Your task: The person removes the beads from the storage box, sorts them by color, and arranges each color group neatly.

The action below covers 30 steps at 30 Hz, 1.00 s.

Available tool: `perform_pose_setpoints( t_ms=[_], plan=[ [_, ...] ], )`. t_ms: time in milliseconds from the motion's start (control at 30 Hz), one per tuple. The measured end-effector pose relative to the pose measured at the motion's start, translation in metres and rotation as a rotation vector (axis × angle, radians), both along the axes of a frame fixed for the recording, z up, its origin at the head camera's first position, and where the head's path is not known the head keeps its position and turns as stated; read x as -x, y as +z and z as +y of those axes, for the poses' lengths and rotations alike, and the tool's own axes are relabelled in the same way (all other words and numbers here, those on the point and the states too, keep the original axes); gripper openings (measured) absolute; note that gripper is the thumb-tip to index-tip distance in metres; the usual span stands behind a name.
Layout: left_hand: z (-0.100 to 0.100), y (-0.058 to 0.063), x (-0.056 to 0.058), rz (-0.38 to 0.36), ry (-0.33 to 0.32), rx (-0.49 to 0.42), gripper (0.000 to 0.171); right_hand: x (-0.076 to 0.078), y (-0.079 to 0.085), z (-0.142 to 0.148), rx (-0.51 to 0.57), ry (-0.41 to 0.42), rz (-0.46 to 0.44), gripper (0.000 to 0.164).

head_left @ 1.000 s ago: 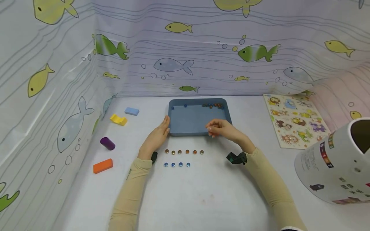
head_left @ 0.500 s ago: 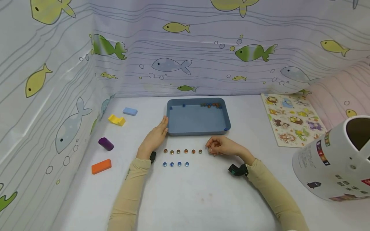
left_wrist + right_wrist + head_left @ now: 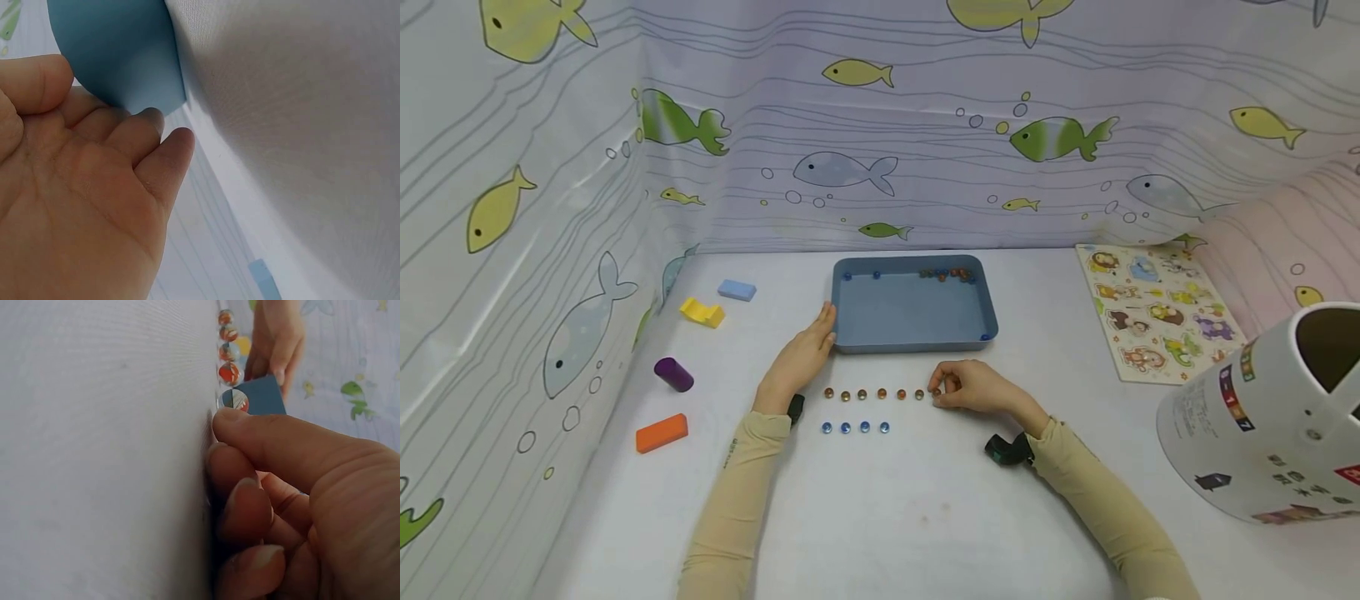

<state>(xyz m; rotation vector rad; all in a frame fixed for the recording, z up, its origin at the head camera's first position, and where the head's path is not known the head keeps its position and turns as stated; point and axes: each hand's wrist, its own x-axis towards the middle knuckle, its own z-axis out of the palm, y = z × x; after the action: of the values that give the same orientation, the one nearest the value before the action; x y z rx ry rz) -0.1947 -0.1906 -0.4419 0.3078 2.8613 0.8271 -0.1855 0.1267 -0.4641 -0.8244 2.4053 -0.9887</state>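
Note:
My right hand (image 3: 973,387) pinches an amber glass marble (image 3: 936,392) between thumb and forefinger, low over the table at the right end of a row of amber and orange marbles (image 3: 882,393). In the right wrist view a clear marble with red and white streaks (image 3: 235,400) shows just past the thumb tip. Below that row lies a shorter row of blue marbles (image 3: 865,427). My left hand (image 3: 797,362) rests with extended fingers against the left wall of a blue-grey tray (image 3: 880,347); the left wrist view shows its fingertips at the tray wall (image 3: 125,56).
Inside the tray, blue and orange marbles (image 3: 955,273) cluster at the back right. On the left lie a light blue block (image 3: 737,290), yellow block (image 3: 702,312), purple cylinder (image 3: 674,375) and orange block (image 3: 662,433). An animal puzzle board (image 3: 1161,317) and white bucket (image 3: 1240,433) stand right.
My right hand has come from the tray's front edge down to the right end of the amber row, bringing a marble. The left hand has stayed at the tray.

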Motion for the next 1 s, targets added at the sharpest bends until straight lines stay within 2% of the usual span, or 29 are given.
perform_pose_setpoints(
  t_ms=[233,367,500,667,1000],
  plan=[
    [-0.001,-0.002,0.0,-0.004,0.001,-0.005,0.055,-0.001,0.0,-0.002,-0.019,-0.012,-0.007,0.013],
    [-0.001,-0.001,-0.001,-0.005,-0.001,-0.015,0.055,0.005,0.006,0.006,0.039,0.013,-0.126,0.018],
    [-0.001,0.001,0.0,-0.005,-0.004,-0.014,0.055,0.019,0.023,0.023,0.166,-0.015,-0.248,0.026],
    [-0.001,0.002,0.0,-0.001,-0.003,-0.012,0.055,0.042,0.047,0.036,0.279,-0.058,-0.191,0.033],
    [0.0,0.001,0.0,-0.001,-0.003,-0.022,0.055,0.085,0.071,0.024,0.291,-0.113,-0.169,0.033]
  ],
)
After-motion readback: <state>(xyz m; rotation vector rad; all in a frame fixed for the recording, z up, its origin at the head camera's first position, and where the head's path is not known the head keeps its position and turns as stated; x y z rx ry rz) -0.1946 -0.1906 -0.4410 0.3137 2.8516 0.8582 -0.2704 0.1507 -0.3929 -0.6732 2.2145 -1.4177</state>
